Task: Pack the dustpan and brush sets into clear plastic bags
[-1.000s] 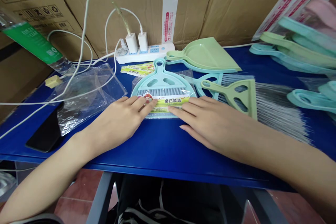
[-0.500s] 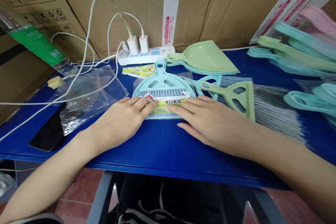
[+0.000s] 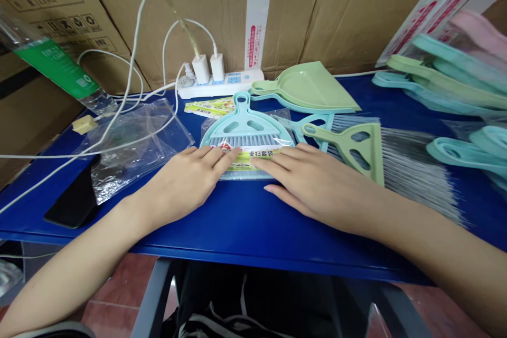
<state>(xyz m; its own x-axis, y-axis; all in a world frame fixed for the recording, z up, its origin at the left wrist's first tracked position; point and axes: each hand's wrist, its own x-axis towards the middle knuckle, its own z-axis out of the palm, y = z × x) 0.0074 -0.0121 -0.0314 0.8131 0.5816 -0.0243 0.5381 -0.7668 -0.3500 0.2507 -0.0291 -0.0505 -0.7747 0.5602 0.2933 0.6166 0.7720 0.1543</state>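
A light blue dustpan and brush set (image 3: 245,121) lies flat in a clear bag at the middle of the blue table, its handle pointing away from me. Across its near part runs a yellow-green and white label (image 3: 259,153). My left hand (image 3: 194,177) rests on the left side of the label, fingers stretched out. From the right, my right hand (image 3: 312,185) lies on the label's other side, its fingers spread and the thumb apart below. Neither hand grips anything. Close by on the right are a green brush (image 3: 356,150) and a green dustpan (image 3: 317,87).
Wrapped blue, green and pink sets (image 3: 447,74) are piled at the right. A power strip (image 3: 233,82) with white cables stands behind. At the left lie a clear plastic bag (image 3: 134,142), a black phone-like object (image 3: 73,200) and a tilted bottle (image 3: 59,68).
My right thumb has shifted slightly to the left. Otherwise both hands and the bagged set stay almost where they were.
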